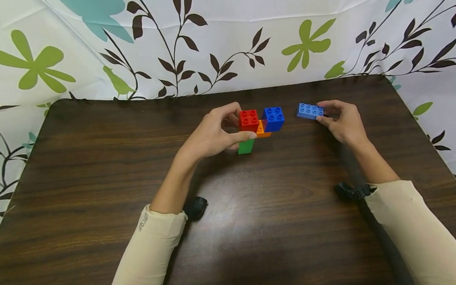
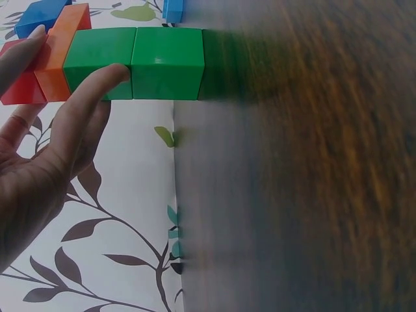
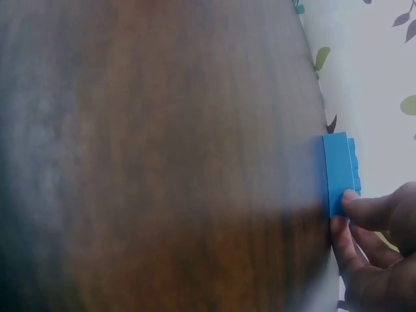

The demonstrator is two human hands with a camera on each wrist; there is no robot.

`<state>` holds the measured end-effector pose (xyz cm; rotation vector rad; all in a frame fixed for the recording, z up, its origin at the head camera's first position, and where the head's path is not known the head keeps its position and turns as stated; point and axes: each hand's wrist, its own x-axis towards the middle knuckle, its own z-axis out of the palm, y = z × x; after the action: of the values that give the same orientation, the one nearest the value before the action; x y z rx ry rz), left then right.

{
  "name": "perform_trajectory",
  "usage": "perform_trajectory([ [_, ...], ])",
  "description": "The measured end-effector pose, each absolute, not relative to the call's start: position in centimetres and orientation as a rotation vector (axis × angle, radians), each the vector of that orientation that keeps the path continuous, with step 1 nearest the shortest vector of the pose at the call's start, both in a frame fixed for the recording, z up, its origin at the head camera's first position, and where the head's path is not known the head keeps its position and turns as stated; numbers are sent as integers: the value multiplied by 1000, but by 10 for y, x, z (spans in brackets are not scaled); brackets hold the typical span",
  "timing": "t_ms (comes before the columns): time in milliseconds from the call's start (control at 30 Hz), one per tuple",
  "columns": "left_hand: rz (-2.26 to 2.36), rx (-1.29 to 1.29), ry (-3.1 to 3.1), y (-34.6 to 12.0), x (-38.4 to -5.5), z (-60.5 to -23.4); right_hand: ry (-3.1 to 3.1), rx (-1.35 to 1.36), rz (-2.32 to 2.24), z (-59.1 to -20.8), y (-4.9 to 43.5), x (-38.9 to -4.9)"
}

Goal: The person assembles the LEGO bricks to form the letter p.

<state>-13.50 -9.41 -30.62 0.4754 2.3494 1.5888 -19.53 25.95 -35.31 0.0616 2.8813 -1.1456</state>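
Note:
My left hand [image 1: 213, 132] grips a joined stack of toy building bricks near the middle of the table. On top are a red brick [image 1: 249, 121] and a dark blue brick [image 1: 273, 120], both on an orange brick [image 1: 263, 133]. Beneath the orange one, two green bricks [image 2: 168, 64] show in the left wrist view, with a finger against them. To the right, my right hand [image 1: 345, 117] pinches a long light blue brick [image 1: 308, 111] by its right end, studs upward. The thumb and fingertips meet this brick's end in the right wrist view.
The dark wood table [image 1: 277, 234] spans the view below both hands. Behind it hangs a white curtain [image 1: 236, 24] printed with leaves and flowers, close to the table's back edge. Black straps with a small device [image 1: 195, 208] sit at the wrists.

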Motion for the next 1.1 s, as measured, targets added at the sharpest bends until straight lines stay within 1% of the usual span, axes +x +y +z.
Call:
perform_trajectory([
  [433,1570,475,2352,-94,-136,-306,2907,42,-1110,-349,260,-192],
  [700,1567,464,2358,-94,-136,-306,2911,-22,-1132,-338,256,-187],
  [1100,1574,464,2353,-94,-135,-307,2903,-17,-1122,-319,247,-174],
])
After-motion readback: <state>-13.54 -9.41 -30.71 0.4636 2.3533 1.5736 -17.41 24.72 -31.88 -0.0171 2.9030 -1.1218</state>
